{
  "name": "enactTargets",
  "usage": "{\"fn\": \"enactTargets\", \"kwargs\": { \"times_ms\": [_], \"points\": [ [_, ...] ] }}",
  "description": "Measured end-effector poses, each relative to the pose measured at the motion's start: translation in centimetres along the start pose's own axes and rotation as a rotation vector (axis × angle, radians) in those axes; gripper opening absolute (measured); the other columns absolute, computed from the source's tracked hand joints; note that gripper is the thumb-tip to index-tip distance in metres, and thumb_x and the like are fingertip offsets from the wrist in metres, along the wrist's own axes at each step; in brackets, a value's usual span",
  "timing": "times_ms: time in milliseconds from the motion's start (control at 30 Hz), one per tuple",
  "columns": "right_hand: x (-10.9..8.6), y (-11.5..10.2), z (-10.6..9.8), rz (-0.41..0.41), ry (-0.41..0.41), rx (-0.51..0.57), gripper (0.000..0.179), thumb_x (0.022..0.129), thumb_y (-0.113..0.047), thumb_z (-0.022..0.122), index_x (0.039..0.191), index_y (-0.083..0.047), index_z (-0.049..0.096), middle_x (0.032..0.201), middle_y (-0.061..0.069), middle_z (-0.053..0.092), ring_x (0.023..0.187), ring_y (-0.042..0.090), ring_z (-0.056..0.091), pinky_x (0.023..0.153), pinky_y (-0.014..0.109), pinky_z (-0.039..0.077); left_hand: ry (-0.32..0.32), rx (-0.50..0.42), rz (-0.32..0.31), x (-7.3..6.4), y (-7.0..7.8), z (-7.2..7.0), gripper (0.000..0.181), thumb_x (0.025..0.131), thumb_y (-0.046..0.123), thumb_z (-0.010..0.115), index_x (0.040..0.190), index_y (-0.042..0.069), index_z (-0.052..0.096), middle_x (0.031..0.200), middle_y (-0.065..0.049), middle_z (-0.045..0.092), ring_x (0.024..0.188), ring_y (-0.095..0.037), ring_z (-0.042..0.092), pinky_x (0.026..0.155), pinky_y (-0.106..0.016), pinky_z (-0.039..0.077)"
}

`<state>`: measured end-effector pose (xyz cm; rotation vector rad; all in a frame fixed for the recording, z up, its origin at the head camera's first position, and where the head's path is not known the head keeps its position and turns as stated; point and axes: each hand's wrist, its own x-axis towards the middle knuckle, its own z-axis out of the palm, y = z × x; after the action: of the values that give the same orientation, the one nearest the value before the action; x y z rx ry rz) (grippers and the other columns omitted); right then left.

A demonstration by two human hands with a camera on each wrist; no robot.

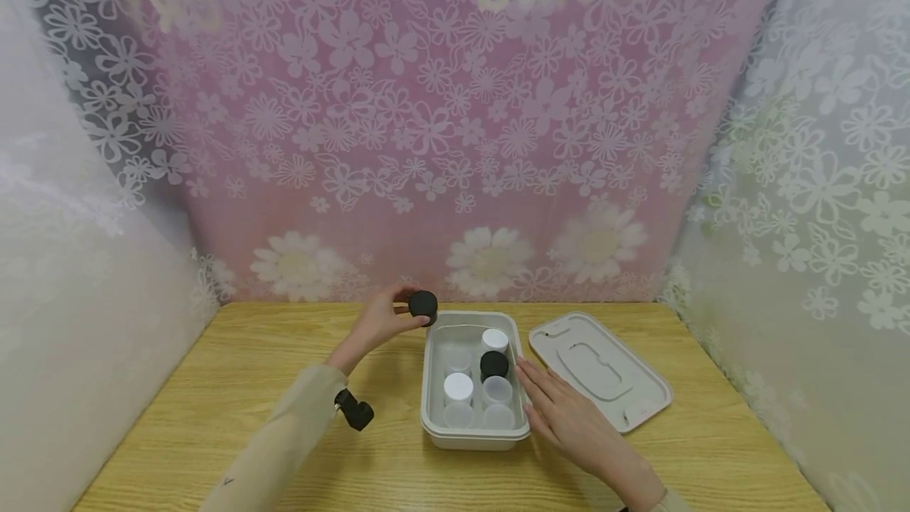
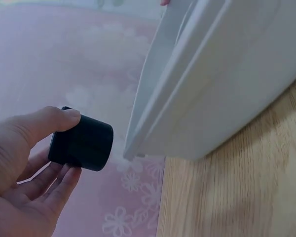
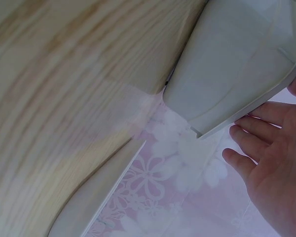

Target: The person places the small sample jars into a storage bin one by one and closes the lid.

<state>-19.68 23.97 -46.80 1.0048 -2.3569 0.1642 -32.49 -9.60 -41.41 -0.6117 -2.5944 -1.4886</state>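
My left hand [image 1: 380, 321] pinches a small black cylindrical jar [image 1: 423, 306] between thumb and fingers, held up beside the far left corner of a light grey plastic bin [image 1: 478, 439]. In the left wrist view the black jar [image 2: 91, 145] is tilted on its side, apart from the bin wall [image 2: 207, 108]. My right hand [image 1: 565, 421] touches the bin's right rim with nearly straight fingers. Inside the bin stand several round jars: white-topped ones [image 1: 458, 387], another black one [image 1: 494, 364] and translucent ones [image 1: 499, 417].
A light grey lid [image 1: 643, 392] lies on the wooden table [image 1: 284, 468] right of the bin, near the right hand. Behind the table hangs a pink flowered curtain [image 1: 426, 125]. Pale curtains flank both sides. A black wrist device [image 1: 355, 411] sits on the left sleeve.
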Motion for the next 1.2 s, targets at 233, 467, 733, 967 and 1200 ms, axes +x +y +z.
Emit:
{"fn": "enactTargets", "kwargs": {
  "times_ms": [233, 467, 733, 967, 1200],
  "points": [
    [0.0, -0.1, 0.1, -0.009, 0.002, 0.001, 0.05, 0.105, -0.027, 0.054, 0.141, 0.007, 0.054, 0.147, 0.02, 0.053, 0.13, 0.035, 0.056, 0.123, 0.016, 0.001, -0.085, 0.009, 0.064, 0.7, 0.8, 1.6, 0.052, 0.085, 0.014, 0.084, 0.132, 0.005, 0.062, 0.125, -0.013, 0.066, 0.115, -0.032, 0.064, 0.101, -0.044, 0.055],
    [0.0, -0.2, 0.0, -0.002, -0.002, 0.011, 0.05, 0.104, -0.027, 0.055, 0.142, 0.006, 0.054, 0.149, 0.018, 0.052, 0.131, 0.034, 0.056, 0.123, 0.015, 0.002, -0.176, 0.04, 0.108, 1.4, 0.6, 2.9, 0.051, 0.085, 0.009, 0.083, 0.131, 0.005, 0.063, 0.121, -0.012, 0.066, 0.112, -0.032, 0.064, 0.092, -0.04, 0.06],
    [0.0, -0.2, -0.2, -0.005, -0.003, 0.018, 0.049, 0.105, -0.025, 0.054, 0.141, 0.007, 0.054, 0.148, 0.02, 0.052, 0.131, 0.036, 0.056, 0.123, 0.015, 0.0, -0.212, 0.084, 0.157, 1.8, 0.6, 4.0, 0.049, 0.081, 0.001, 0.084, 0.125, -0.001, 0.064, 0.122, -0.017, 0.064, 0.115, -0.037, 0.063, 0.093, -0.041, 0.059],
    [-0.1, -0.1, 0.0, 0.005, -0.008, 0.025, 0.05, 0.104, -0.026, 0.055, 0.142, 0.007, 0.053, 0.149, 0.02, 0.052, 0.131, 0.036, 0.055, 0.123, 0.015, 0.0, -0.227, 0.219, 0.209, 2.2, 0.2, 4.7, 0.045, 0.079, 0.001, 0.085, 0.121, 0.003, 0.067, 0.121, -0.014, 0.066, 0.113, -0.032, 0.065, 0.097, -0.044, 0.056],
    [-0.1, 0.0, 0.0, 0.015, -0.018, 0.02, 0.051, 0.104, -0.027, 0.056, 0.143, 0.006, 0.053, 0.149, 0.02, 0.051, 0.132, 0.035, 0.054, 0.122, 0.014, -0.002, -0.257, 0.312, 0.204, 2.4, 0.2, 4.8, 0.047, 0.081, 0.006, 0.085, 0.125, 0.004, 0.068, 0.13, -0.016, 0.062, 0.115, -0.032, 0.064, 0.099, -0.046, 0.054]
  ]
}}
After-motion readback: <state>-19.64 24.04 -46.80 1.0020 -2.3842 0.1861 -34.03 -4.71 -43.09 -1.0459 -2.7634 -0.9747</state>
